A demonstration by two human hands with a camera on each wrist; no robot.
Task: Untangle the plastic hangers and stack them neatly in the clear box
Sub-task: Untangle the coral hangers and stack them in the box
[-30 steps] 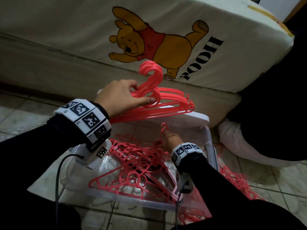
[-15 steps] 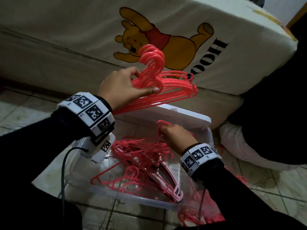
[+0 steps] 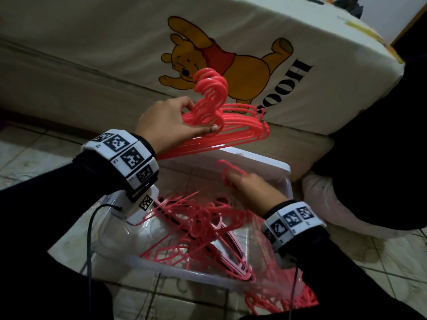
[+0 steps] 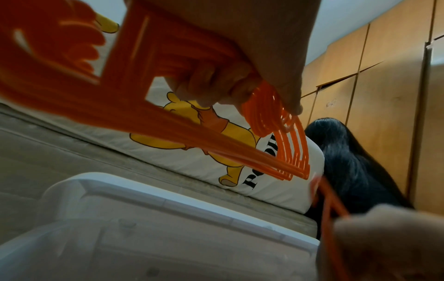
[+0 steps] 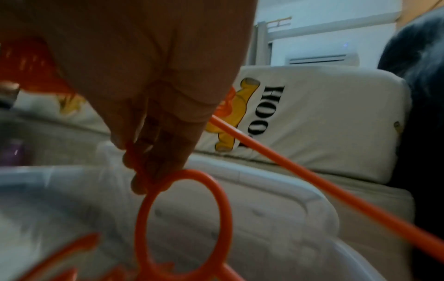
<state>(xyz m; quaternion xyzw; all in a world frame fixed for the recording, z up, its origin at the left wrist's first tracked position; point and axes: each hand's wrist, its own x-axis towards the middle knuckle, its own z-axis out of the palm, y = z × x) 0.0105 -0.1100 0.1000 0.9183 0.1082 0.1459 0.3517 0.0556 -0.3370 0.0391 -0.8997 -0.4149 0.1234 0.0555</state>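
Left hand (image 3: 166, 122) grips a bundle of hangers (image 3: 221, 121) mid-frame, raised above the box (image 3: 285, 181); right hand (image 3: 251, 190) below pinches one hanger (image 3: 227, 168).

Mattress (image 3: 92, 54): cream-coloured, standing on its long edge on the floor.
Bear print (image 3: 219, 63): yellow cartoon bear in a red top, on the mattress face; black letters "HOO" beside it.
Floor tiles (image 3: 34, 153): pale, in front of the mattress.
Wardrobe (image 4: 384, 85): wooden panelled doors, to the right of the mattress.
Air conditioner (image 5: 319, 59): white wall unit, above the mattress.
Dark fabric (image 3: 381, 146): black mass at the right end of the mattress.
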